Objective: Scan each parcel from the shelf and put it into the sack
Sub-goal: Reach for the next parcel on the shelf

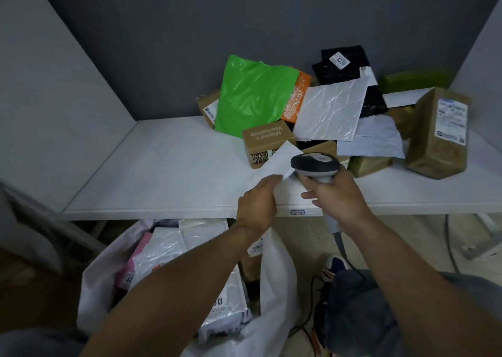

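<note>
Left grip (256, 204) pinches a flat white parcel (277, 163) by its near edge: thin, smooth, paper-pale, tilted up over the shelf (163, 166) front. Right grip (336, 196) is clenched round the grey scanner (315, 163), its head touching the parcel's corner. White sack (277, 264) gapes below.

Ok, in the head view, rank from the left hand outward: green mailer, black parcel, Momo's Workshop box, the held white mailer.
1. white mailer, pinched by the left hand, beside the barcode scanner.
2. Momo's Workshop box, just behind, pile's front edge.
3. green mailer, leaning farther back, left of the pile.
4. black parcel, back right, atop the pile.
</note>
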